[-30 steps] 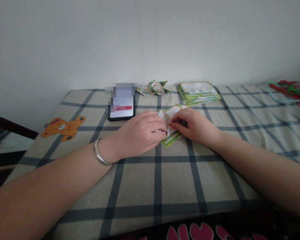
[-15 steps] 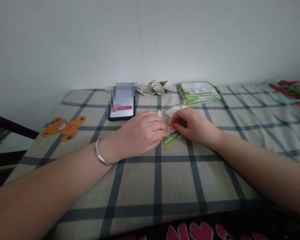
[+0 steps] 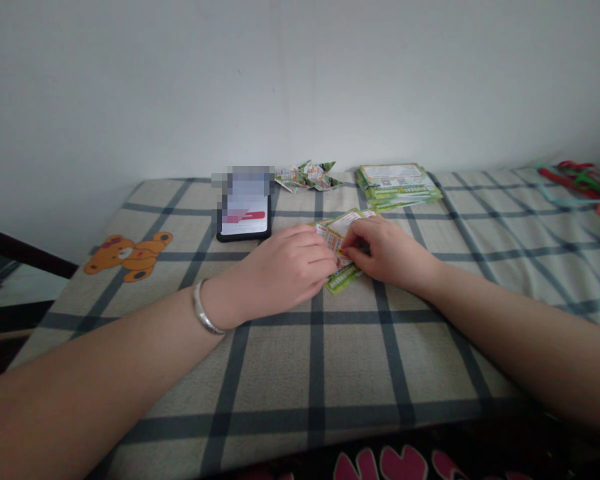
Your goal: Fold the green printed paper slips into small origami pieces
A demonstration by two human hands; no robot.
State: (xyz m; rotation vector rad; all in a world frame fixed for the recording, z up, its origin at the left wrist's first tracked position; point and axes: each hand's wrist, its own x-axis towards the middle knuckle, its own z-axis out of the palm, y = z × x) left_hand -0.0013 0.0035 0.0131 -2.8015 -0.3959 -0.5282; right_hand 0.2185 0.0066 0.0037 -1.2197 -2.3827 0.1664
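Right hand (image 3: 387, 250) pinches thin green-and-white printed paper (image 3: 341, 281); left hand (image 3: 295, 263) covers its left edge, grip hidden. It seems light, easily creased, best held by edges.

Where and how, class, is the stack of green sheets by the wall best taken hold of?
The stack is probably best pinched at its near long edge, top and bottom, coming from the front: it lies flat, far edge by the wall, near edge facing out. Uneven layers suggest pinching the full thickness.

The leaflets (image 3: 343, 278) are paper, the bangle (image 3: 201, 311) shiny metal.
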